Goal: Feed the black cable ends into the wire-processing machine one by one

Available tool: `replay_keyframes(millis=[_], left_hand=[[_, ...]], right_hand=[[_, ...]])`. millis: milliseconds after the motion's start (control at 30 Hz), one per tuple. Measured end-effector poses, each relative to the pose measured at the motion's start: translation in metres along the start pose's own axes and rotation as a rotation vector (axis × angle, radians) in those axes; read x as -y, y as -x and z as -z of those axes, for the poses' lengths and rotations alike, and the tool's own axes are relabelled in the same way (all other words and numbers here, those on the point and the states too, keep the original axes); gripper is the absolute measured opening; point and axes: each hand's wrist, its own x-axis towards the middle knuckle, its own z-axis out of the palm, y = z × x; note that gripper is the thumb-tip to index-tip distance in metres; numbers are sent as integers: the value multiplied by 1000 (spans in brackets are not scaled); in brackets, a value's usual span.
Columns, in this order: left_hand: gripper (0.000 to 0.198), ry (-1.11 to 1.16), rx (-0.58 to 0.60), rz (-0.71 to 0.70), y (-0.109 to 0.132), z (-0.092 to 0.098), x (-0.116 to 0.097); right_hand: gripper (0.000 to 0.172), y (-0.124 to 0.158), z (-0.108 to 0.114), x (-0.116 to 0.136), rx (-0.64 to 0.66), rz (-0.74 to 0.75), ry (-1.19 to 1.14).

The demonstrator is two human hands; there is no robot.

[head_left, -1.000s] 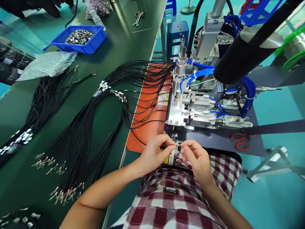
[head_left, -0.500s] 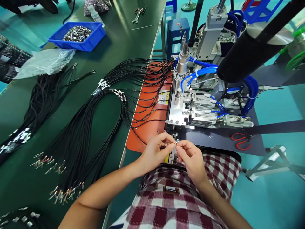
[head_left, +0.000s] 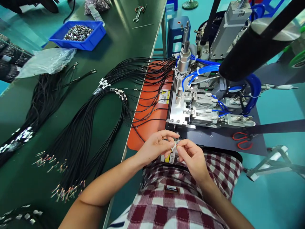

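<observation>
My left hand point(head_left: 157, 146) is at the near end of the machine, its thumb bent in and its index finger raised. A black cable point(head_left: 139, 135) runs across the orange plate point(head_left: 152, 109) and passes beneath this hand, which seems to hold its end. Close against it, my right hand point(head_left: 192, 157) pinches thin wires point(head_left: 176, 144) at the cable's end between thumb and forefinger. Their tips are too small to make out well. Just ahead of the fingertips lies the machine's narrow metal track point(head_left: 176, 135). A yellow and white label point(head_left: 168, 158) shows below the hands.
The metal machine point(head_left: 202, 95) with blue air hoses point(head_left: 254, 86) stands ahead, other cables running into its left side. Bundled black cables point(head_left: 78, 127) cover the green table point(head_left: 128, 35). A blue bin point(head_left: 89, 41) holds small metal parts. Red-handled scissors point(head_left: 244, 141) lie right. A black cylinder point(head_left: 240, 58) overhangs.
My left index finger has lifted and straightened away from the pinch, and the left fingers have loosened. My right hand stays pinched in nearly the same place. The view has shifted slightly.
</observation>
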Motion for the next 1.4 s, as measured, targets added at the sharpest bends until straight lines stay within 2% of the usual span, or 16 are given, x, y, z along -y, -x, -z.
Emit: replay_keyframes(millis=[133, 267, 367, 533, 600, 767, 900, 1100, 1233, 1400], left_hand=[[23, -19, 66, 51, 0, 3, -2], [21, 17, 49, 71, -1, 5, -1], [22, 42, -17, 55, -1, 1, 2], [24, -12, -251, -68, -1, -13, 9], [24, -34, -289, -89, -2, -16, 11], [25, -50, -195, -27, -2, -13, 7], [24, -34, -187, -12, -1, -11, 6], [25, -93, -178, 36, -1, -11, 7], [24, -116, -165, 41, -1, -12, 6], [27, -109, -163, 42, -1, -11, 5]], right_hand=[[15, -1, 0, 0, 16, 15, 25], [16, 0, 1, 2, 16, 5, 41], [18, 1, -2, 5, -3, -9, 52], [18, 3, -13, 8, -72, -19, 56], [18, 3, -15, 6, -104, -17, 66], [16, 3, -14, 0, -121, 52, 167], [14, 3, -4, 2, -80, 96, 211], [18, -7, 12, 8, 2, 44, 57], [18, -12, 9, 6, 30, 25, -19], [19, -11, 4, 1, -15, 10, -27]])
